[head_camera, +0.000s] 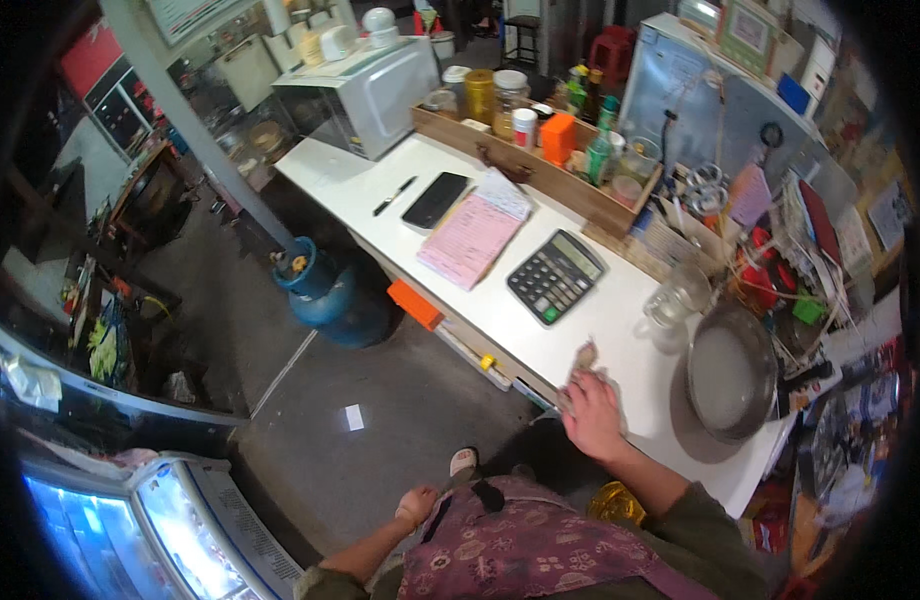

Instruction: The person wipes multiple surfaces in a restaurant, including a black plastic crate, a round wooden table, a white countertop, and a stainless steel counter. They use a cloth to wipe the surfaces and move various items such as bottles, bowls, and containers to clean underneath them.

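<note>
My right hand (596,420) presses on the white tabletop near its front edge, its fingers over a small crumpled rag (586,355). Part of the rag sticks out past the fingertips; the rest is hidden under the hand. Down by my patterned apron (497,547), my left hand (418,505) hangs loosely curled, with nothing visible in it. Closest to the rag on the white table (497,326) lies a black calculator (556,276). To the right of my right hand stand a round grey metal basin (730,375) and a clear glass jug (677,296).
Farther along the table lie a pink order pad (471,238), a black phone (435,200) and a pen (394,196). A wooden tray (535,176) of jars and bottles lines the back, beside a microwave (389,90). A blue gas cylinder (332,300) stands on the floor.
</note>
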The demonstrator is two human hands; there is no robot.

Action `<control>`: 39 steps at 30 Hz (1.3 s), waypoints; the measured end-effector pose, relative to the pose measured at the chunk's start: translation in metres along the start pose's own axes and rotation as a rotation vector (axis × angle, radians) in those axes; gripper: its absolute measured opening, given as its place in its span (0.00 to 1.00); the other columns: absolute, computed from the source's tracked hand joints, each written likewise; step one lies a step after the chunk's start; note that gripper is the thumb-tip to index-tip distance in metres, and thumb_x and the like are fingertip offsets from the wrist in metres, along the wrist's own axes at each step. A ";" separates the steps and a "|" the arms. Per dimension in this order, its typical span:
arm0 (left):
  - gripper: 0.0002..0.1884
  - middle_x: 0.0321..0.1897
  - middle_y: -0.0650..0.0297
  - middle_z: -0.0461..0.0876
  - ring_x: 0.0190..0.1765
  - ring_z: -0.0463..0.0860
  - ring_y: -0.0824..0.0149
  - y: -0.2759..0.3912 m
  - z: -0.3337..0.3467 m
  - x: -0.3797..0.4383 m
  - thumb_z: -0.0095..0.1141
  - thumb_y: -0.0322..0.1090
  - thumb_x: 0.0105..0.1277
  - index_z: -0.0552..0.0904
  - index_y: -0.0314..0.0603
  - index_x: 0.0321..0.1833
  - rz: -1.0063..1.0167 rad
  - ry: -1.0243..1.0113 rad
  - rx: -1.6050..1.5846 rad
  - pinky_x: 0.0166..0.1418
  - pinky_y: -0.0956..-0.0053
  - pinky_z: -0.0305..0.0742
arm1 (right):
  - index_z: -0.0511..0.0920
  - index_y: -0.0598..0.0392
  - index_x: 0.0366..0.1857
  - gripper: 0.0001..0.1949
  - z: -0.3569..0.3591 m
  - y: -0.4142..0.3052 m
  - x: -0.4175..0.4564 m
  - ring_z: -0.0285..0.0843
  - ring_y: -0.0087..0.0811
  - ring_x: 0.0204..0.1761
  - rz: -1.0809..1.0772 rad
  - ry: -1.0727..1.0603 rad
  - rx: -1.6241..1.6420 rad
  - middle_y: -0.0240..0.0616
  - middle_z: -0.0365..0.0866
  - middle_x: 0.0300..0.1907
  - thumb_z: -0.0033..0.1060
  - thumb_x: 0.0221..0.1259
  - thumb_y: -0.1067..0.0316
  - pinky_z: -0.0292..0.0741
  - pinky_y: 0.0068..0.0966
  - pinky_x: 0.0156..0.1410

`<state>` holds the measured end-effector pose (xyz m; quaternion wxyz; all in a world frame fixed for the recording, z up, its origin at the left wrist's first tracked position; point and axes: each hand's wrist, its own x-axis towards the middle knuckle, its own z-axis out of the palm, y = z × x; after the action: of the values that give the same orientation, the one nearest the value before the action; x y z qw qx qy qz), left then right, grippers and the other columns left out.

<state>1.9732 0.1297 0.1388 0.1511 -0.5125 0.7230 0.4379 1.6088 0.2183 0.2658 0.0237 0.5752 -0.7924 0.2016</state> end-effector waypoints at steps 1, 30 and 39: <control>0.18 0.43 0.48 0.80 0.49 0.79 0.49 -0.065 0.023 0.003 0.44 0.47 0.65 0.80 0.41 0.44 -0.009 0.053 0.070 0.51 0.60 0.73 | 0.72 0.56 0.49 0.25 0.013 -0.015 0.028 0.65 0.42 0.59 -0.051 0.007 0.014 0.45 0.67 0.55 0.63 0.40 0.68 0.62 0.39 0.62; 0.10 0.29 0.55 0.78 0.35 0.77 0.56 -0.078 -0.496 0.269 0.63 0.37 0.57 0.80 0.38 0.33 0.382 0.842 -0.231 0.42 0.66 0.72 | 0.62 0.60 0.60 0.29 0.272 -0.282 0.558 0.50 0.52 0.68 0.138 0.104 0.063 0.54 0.53 0.65 0.55 0.55 0.60 0.47 0.47 0.71; 0.22 0.41 0.51 0.74 0.45 0.75 0.50 0.114 -0.624 0.445 0.66 0.34 0.51 0.75 0.40 0.49 0.732 0.725 0.046 0.50 0.62 0.72 | 0.63 0.62 0.60 0.29 0.272 -0.282 0.587 0.52 0.52 0.67 0.062 0.061 0.163 0.53 0.56 0.64 0.57 0.52 0.63 0.50 0.47 0.70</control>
<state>1.8264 -0.6228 0.2522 -0.2612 -0.3413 0.8705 0.2401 1.7232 -0.4785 0.2564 -0.0054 0.5439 -0.7899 0.2834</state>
